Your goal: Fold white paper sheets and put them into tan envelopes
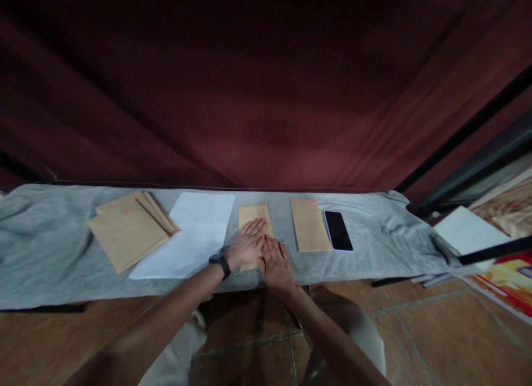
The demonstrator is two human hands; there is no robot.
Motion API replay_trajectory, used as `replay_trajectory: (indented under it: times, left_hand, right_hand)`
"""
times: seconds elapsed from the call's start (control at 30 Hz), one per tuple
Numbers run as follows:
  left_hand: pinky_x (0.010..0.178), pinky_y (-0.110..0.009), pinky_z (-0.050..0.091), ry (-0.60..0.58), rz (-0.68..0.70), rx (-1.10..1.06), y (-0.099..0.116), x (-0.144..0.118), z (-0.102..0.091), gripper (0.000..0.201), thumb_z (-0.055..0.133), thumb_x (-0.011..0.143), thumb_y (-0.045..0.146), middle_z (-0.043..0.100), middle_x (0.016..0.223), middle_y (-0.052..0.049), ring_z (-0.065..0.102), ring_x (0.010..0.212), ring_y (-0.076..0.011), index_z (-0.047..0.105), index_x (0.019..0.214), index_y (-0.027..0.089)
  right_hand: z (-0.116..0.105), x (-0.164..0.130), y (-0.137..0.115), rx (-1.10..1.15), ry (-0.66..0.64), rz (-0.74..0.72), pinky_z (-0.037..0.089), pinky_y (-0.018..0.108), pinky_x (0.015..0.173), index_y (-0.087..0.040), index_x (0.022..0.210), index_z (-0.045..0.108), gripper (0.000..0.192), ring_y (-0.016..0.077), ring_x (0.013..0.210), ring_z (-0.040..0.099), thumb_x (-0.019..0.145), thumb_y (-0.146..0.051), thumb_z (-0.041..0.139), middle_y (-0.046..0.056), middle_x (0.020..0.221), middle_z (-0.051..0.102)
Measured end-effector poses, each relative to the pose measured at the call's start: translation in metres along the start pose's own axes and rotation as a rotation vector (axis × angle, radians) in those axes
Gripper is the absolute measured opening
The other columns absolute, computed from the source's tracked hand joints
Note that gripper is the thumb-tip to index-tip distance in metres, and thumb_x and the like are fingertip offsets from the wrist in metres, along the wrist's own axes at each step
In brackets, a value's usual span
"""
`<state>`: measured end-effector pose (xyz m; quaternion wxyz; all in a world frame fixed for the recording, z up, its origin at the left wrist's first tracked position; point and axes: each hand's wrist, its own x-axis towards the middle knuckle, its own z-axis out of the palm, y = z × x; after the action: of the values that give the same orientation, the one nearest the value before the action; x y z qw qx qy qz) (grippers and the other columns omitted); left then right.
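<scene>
Fingers extended and grasping nothing, the left hand [248,243] and right hand [276,264] lie flat on an envelope [251,211] midway along the desk's [382,236] near edge, its pressing seemingly unfinished, with a stack [128,230] untouched toward the left end.

1. The left arm [178,311], bare along the forearm, slants up from the lower left toward the middle.
2. Its wrist [231,257] is nearly in line with the forearm.
3. The left grip [248,243] lies flat, palm down, the fingers [255,227] extended close together and aimed up and rightward.
4. The right arm [328,331], also bare, slants in from the lower right.
5. The right grip [277,267] is palm down too, its fingers pointing up and somewhat left.
6. Both converge side by side, the right slightly nearer the body; whether they touch is hard to tell.
</scene>
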<state>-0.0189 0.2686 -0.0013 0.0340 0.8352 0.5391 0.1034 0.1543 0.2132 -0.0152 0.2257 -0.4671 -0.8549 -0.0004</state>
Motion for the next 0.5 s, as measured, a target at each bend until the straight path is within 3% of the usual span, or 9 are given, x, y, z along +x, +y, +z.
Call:
replay_trajectory:
  times: [0.27,0.5]
  left_hand:
    - [0.126,-0.044,0.018,0.009,-0.097,0.025,-0.019,0.052,0.001,0.059,0.026,0.101,0.032,0.039,0.163,-0.007,0.031,0.152,-0.0203,0.034,0.158,0.02]
    - [0.127,-0.044,0.017,-0.011,-0.063,0.016,-0.018,0.043,0.003,0.058,0.024,0.103,0.034,0.037,0.164,-0.007,0.027,0.153,-0.0196,0.034,0.158,0.02]
  right_hand:
    - [-0.002,-0.001,-0.006,-0.022,0.021,0.049,0.028,0.047,0.123,-0.007,0.153,0.041,0.056,0.0276,0.147,0.041,0.104,-0.034,0.041,0.017,0.156,0.045]
    - [0.002,0.0,-0.006,-0.031,0.039,0.075,0.028,0.046,0.123,-0.006,0.153,0.043,0.054,0.0275,0.146,0.042,0.104,-0.029,0.039,0.016,0.156,0.045]
